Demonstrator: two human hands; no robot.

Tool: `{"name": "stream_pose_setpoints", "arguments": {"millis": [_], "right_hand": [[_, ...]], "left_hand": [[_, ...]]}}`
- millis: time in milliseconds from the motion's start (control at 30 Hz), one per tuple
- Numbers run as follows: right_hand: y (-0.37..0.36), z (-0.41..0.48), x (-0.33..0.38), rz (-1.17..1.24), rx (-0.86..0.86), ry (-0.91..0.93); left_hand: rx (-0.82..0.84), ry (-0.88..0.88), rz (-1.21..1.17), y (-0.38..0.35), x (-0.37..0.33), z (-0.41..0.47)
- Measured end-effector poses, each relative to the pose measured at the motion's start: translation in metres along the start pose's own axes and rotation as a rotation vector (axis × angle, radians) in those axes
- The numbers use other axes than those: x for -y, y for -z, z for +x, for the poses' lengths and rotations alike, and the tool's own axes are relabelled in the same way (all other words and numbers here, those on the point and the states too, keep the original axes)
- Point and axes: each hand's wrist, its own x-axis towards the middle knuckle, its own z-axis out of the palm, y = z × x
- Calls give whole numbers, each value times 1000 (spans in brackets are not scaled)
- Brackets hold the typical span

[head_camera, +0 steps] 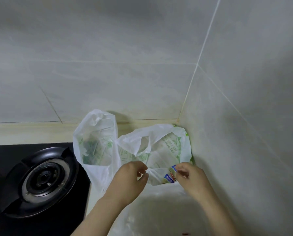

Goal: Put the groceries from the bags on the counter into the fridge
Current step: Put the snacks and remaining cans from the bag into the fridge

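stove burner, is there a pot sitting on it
No, the stove burner has its black ring and cap bare, while the left hand and right hand pinch the rim of the corner bag.

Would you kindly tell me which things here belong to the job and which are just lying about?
Job: right bag, pinched by left hand and right hand; blue packet inside it; left bag.
Lying about: gas burner, black hob.

Looking down at a counter [159, 210] in a tiled corner. Got two white bags mid-frame: left bag [94, 142] beside the burner [43, 179] at lower left, right bag [168, 147] against the wall [227, 133]. Pinching the right bag's rim with left hand [130, 178] and right hand [190, 178], with a blue-labelled packet [169, 178] showing inside.
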Motion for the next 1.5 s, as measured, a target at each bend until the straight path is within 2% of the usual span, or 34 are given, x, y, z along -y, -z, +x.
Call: {"name": "stream_pose_setpoints", "arguments": {"millis": [300,500,667,833,1267,1500], "right_hand": [[-24,45,-21,-31,65,-46],[-28,39,-47,-194,126,-132],[-34,42,-64,-194,123,-183],[-37,50,-71,-230,112,-178],[-46,63,-77,-317,192,-216],[-34,58,-77,-162,69,-184]], "left_hand": [[178,35,58,-63,26,61],[230,64,61,-94,39,57],[253,132,78,-107,42,55],[370,91,135,-118,41,56],[381,-9,246,-138,42,84],[351,-13,273,-146,50,87]]}}
